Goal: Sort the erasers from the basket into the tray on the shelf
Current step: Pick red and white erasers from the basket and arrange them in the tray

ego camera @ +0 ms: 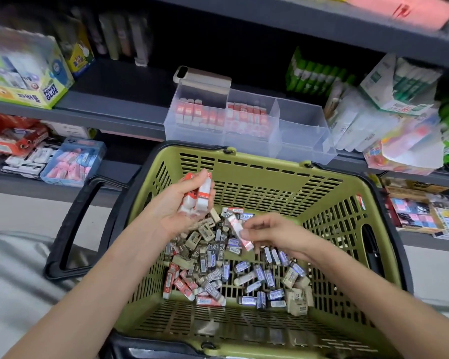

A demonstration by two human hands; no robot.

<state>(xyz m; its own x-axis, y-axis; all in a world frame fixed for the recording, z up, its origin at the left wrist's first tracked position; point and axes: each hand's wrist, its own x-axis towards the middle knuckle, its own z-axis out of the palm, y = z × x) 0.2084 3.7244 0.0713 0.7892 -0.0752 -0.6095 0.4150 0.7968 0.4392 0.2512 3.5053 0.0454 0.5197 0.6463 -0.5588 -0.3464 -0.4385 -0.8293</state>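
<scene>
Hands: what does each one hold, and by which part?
Left hand cups a few red-and-white erasers in its palm. Right hand pinches one red-and-white eraser near its lower end, between the fingertips.

"POWER GLUE" on glue box (24,71); "2B" on basket erasers (222,246).

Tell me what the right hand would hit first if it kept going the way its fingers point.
Probably the left hand, which holds red-and-white erasers. The right hand, pinching one eraser, points left across the basket; depth is unclear, so it might pass beneath.
</scene>
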